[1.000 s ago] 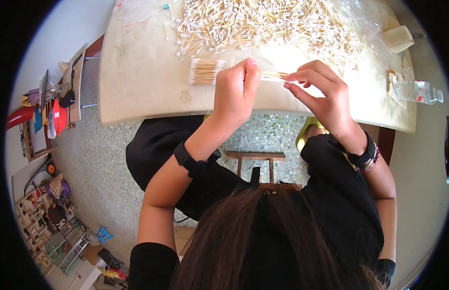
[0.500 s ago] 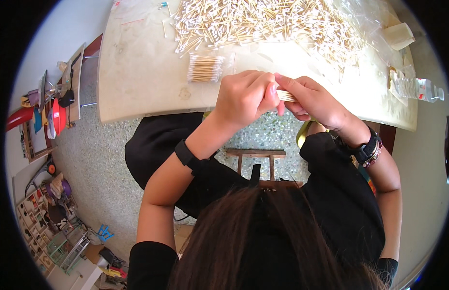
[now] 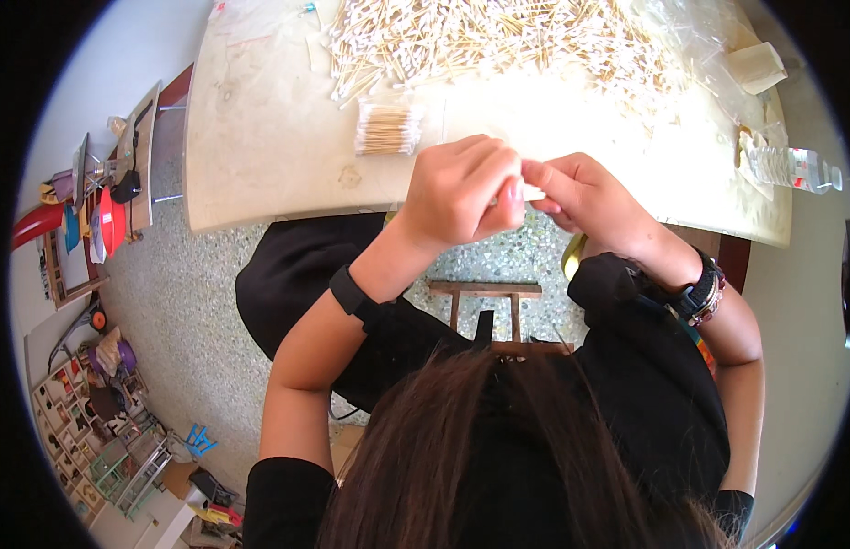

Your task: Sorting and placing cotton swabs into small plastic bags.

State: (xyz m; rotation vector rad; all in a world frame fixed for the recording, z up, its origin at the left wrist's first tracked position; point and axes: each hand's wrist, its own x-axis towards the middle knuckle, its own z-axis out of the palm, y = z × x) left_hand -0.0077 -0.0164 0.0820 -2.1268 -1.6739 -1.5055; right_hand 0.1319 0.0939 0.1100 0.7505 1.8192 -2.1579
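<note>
My left hand (image 3: 463, 194) is curled closed over the near edge of the table, with the white ends of a few cotton swabs (image 3: 533, 193) poking out past its thumb. My right hand (image 3: 589, 199) meets it there, thumb and fingers pinched at those ends; the rest of the swabs is hidden in the hands. Just beyond my left hand lies a clear bag packed with cotton swabs (image 3: 388, 129). A large loose heap of cotton swabs (image 3: 498, 41) spreads over the far part of the table.
The pale table (image 3: 269, 156) has its near edge under my hands. At its right lie a clear plastic bottle (image 3: 791, 170), a cream-coloured box-like piece (image 3: 756, 69) and crumpled clear plastic. A wooden stool (image 3: 485, 290) stands on the speckled floor below.
The swab sticks that showed between my hands are now mostly covered, with only their white ends visible. My right hand has shifted slightly down.
</note>
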